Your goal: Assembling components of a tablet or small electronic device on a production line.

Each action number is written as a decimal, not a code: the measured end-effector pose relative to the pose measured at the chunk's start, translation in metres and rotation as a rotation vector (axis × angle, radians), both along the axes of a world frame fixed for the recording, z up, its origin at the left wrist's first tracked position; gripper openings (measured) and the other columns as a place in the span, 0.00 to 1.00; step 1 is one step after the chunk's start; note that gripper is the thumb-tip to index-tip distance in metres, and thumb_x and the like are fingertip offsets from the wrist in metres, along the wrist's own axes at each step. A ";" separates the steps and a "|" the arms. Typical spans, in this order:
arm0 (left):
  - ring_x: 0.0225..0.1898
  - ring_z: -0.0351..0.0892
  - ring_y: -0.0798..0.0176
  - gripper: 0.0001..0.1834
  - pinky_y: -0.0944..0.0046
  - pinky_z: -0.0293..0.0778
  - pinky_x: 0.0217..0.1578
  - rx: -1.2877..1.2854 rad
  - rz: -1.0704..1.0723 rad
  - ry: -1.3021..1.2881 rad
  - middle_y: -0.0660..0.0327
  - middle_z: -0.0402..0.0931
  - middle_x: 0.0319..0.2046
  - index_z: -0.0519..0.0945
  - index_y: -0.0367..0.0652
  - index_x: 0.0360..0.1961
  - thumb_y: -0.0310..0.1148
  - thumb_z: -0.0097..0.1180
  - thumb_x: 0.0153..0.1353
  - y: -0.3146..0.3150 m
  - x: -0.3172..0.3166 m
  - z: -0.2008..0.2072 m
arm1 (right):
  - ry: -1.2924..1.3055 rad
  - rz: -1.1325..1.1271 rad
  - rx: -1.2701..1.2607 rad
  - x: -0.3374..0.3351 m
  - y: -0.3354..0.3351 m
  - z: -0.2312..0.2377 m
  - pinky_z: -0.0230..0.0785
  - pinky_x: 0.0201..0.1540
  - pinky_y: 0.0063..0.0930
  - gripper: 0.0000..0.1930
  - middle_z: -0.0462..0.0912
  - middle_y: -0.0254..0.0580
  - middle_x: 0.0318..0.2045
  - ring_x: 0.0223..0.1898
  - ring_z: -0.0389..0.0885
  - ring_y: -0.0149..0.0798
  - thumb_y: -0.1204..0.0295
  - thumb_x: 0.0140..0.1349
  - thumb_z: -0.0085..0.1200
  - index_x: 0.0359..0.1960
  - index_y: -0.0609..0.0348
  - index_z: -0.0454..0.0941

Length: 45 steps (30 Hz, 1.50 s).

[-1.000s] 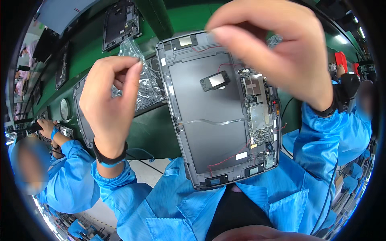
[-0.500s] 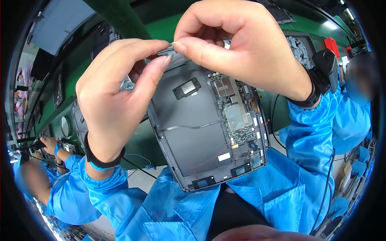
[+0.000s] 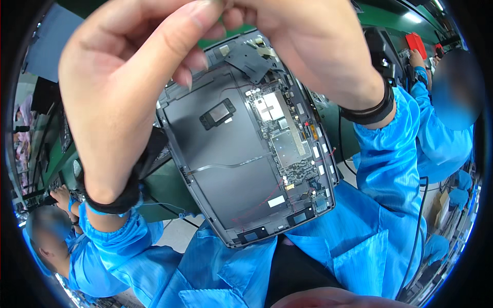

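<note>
With bent fingers on left hand (image 3: 120, 66) and right hand (image 3: 303, 31), cannot tell around what, over far end of tablet housing (image 3: 221, 195) running lengthwise toward chest (image 3: 295, 267), seemingly nearer the left

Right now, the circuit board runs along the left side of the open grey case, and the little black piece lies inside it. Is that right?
Not quite: the circuit board runs along the right side of the open grey case, as the head view shows. The little black piece does lie inside it.
</note>
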<state>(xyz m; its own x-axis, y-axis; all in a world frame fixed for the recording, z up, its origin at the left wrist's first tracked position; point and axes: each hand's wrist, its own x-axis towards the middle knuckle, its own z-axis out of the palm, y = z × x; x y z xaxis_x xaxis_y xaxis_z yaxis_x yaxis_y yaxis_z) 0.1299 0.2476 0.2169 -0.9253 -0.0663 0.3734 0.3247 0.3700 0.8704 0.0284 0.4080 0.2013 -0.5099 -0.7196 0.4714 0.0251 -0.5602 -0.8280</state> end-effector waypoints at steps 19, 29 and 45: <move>0.26 0.78 0.66 0.10 0.68 0.73 0.32 -0.735 -0.077 -0.005 0.55 0.82 0.29 0.82 0.32 0.39 0.27 0.57 0.59 -0.006 -0.046 -0.044 | 1.563 -0.642 0.486 -0.029 0.044 -0.021 0.69 0.34 0.37 0.07 0.74 0.42 0.22 0.30 0.75 0.47 0.73 0.52 0.59 0.26 0.60 0.73; 0.23 0.73 0.70 0.09 0.69 0.69 0.27 -0.814 -0.232 -0.125 0.58 0.77 0.21 0.80 0.31 0.34 0.28 0.59 0.58 0.004 -0.046 -0.011 | 1.762 -0.603 0.526 -0.027 0.044 -0.025 0.69 0.37 0.31 0.08 0.70 0.42 0.28 0.34 0.71 0.43 0.76 0.43 0.56 0.25 0.62 0.71; 0.18 0.70 0.63 0.09 0.64 0.66 0.23 -0.911 -0.056 -0.057 0.54 0.72 0.18 0.79 0.33 0.31 0.31 0.59 0.58 0.012 -0.053 -0.029 | 1.357 -0.351 0.673 -0.042 0.035 -0.007 0.72 0.32 0.40 0.07 0.76 0.58 0.21 0.27 0.79 0.58 0.78 0.49 0.57 0.21 0.70 0.74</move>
